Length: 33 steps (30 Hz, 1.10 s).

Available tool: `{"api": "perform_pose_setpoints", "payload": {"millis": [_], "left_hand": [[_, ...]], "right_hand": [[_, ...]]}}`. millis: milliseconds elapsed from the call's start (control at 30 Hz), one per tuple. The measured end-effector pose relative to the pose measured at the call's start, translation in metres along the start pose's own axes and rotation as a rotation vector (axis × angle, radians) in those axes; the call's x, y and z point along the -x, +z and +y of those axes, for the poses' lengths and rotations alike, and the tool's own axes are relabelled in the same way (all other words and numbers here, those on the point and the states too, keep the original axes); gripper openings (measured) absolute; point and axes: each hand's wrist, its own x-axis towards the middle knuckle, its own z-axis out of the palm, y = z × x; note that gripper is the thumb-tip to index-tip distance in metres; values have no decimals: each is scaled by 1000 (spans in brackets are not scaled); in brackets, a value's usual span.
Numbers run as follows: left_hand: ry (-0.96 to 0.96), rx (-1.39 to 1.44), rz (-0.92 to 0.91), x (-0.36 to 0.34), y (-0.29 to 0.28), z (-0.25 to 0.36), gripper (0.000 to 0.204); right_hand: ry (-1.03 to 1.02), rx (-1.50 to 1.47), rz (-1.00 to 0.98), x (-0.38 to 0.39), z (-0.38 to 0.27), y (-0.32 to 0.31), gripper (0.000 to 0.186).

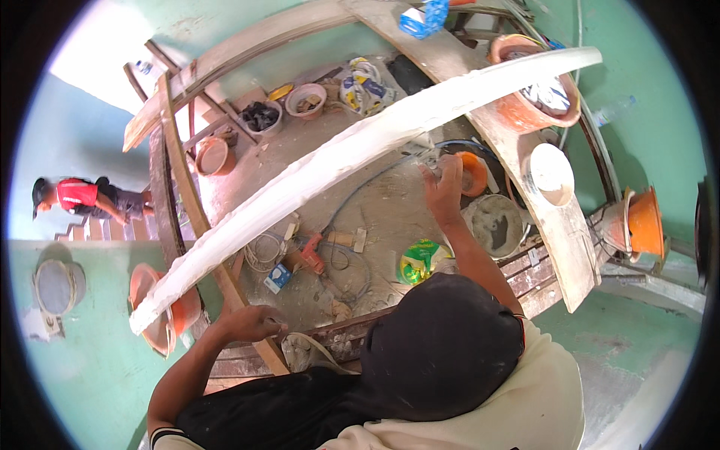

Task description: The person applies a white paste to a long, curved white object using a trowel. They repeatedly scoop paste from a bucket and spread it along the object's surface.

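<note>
A long white, rough-surfaced strip (300, 191) stretches diagonally across two plank supports. My right hand (444, 187) is just below it, curled on a greyish tool (420, 154) that is partly hidden, beside a small orange container (472, 174). My left hand (259, 324) is lower down over a wooden board (217, 253), fingers bent around something I cannot make out. A black cap and cream shirt fill the lower middle.
A co-worker in red (75, 195) is on stairs at left. Several buckets surround the planks, including a white one (555, 172) and an orange one (643, 219). A red power tool (311, 251), cables, bags and scraps lie below. Metal rails run at right.
</note>
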Motion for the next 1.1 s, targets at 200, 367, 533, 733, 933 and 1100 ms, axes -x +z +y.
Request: {"api": "perform_pose_setpoints", "payload": {"millis": [200,367,533,733,933,1100], "left_hand": [[136,-6,-5,-13,-3,27,43],[298,-209,-94,-72,-26,130,46],[575,-253,0,-201,-19,267,49],[778,351,81,-341,31,398,72],[853,411,87,-378,55,452,81],[852,425,91,-375,60,462,80]], "right_hand": [[327,44,37,-10,12,-116,18],[442,698,-234,-64,105,-292,25],[384,1192,-769,-128,159,-335,23],[18,1277,-1043,-162,165,-291,20],[-29,1109,-1202,-168,138,-274,18],[40,901,-1180,-185,167,-275,22]]}}
